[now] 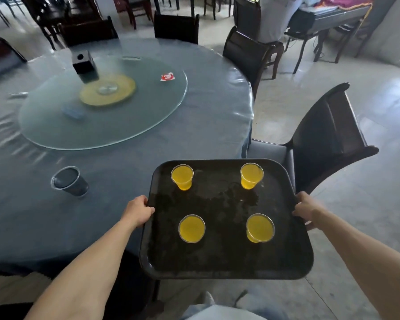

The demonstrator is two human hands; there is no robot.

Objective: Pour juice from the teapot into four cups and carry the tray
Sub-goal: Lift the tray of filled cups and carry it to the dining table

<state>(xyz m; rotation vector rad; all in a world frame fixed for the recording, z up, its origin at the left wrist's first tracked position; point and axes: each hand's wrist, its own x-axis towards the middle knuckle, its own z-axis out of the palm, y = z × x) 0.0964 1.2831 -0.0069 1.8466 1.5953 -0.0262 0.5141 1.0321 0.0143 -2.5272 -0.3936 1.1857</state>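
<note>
A: The left hand (139,210) is curled over the left rim of the black tray (226,257), and the right hand (306,207) is clamped on the right rim, thumb on top. The tray looks to be off the table (194,125), at its near right corner, partly over the floor.

B: And the cups?

A: Four clear cups of orange juice, one toward each corner: far-left (182,177), far-right (251,175), near-left (191,228), near-right (260,227). All upright, well apart, fairly full. No teapot in view. A dark wet patch sits mid-tray, likely a spill.

B: So pouring looks done; it's the carry. Advice?

A: Keep both grips even so the tray stays level, move slowly, no sudden turns. That wet surface could let a cup slide. Mind the dark chair (328,137) just beside the tray's right edge, and leave the empty cup (68,181) on the table.
</note>
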